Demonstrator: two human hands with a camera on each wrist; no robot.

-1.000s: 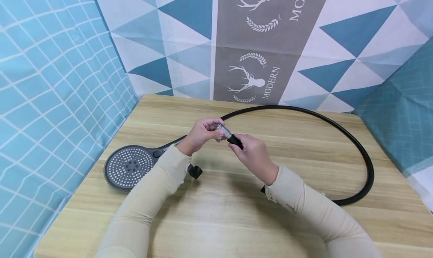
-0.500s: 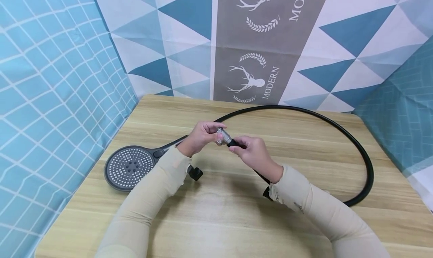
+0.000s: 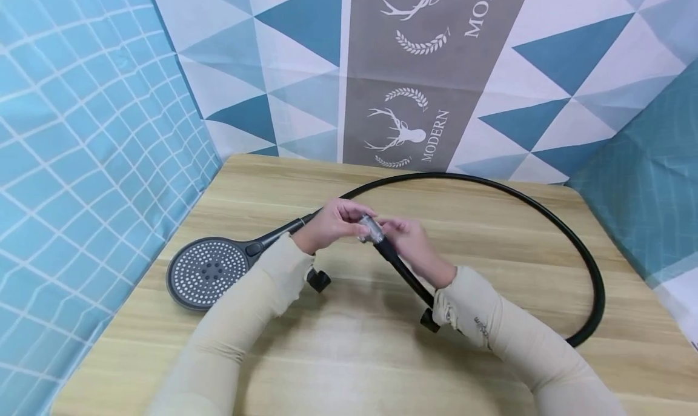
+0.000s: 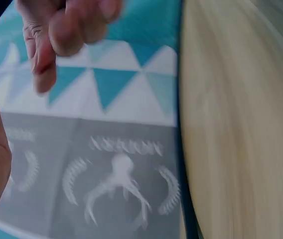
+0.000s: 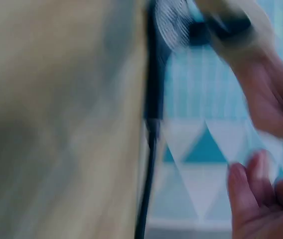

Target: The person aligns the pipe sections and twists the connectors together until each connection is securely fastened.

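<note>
A handheld shower head [image 3: 207,274] with a grey, dotted face lies at the left of the table. Its black hose [image 3: 545,209] loops across the back and returns to the hands. The thumb and fingers of my left hand [image 3: 334,225] pinch the silver metal fitting [image 3: 372,229] at the hose's free end, above the table. Close behind that fitting is my right hand [image 3: 414,246], its fingers loosened and not wrapped round the hose. In the right wrist view, its fingertips [image 5: 238,184] look apart from the hose, though blurred.
The wooden table [image 3: 338,355] has a patterned curtain [image 3: 305,71] behind it and a blue tiled-print sheet [image 3: 82,131] at the left. The hose's loop reaches near the right edge. Small black mounts [image 3: 319,280] sit at both wrists.
Earlier my right hand gripped the black hose end below the fitting; its fingers have now come off it. The left hand, still pinching the fitting, has shifted slightly right and down.
</note>
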